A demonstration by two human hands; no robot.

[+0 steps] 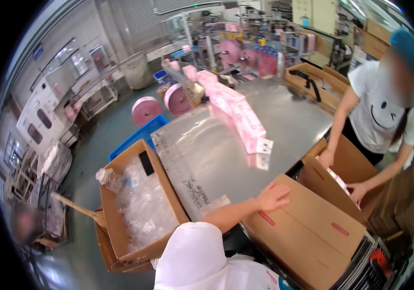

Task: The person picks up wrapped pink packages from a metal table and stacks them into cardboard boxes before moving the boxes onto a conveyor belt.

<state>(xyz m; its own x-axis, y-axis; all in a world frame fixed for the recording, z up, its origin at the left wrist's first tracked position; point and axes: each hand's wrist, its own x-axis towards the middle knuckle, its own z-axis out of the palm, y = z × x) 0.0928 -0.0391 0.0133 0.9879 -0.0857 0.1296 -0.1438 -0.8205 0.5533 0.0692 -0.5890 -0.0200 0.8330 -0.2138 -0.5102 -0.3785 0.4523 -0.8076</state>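
My white sleeve (192, 256) lowest in view | my left hand (273, 195) lies flat, fingers spread, on the cardboard box (308, 232) flap, gripping nothing | my right hand is out of view | beyond the box, a co-worker's hands (357, 191) reach into it | pink packs (245, 121) on the steel table (289, 121) behind the box

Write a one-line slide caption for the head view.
A hand rests on a cardboard box flap beside a steel table lined with pink packs, while a co-worker reaches into the box.
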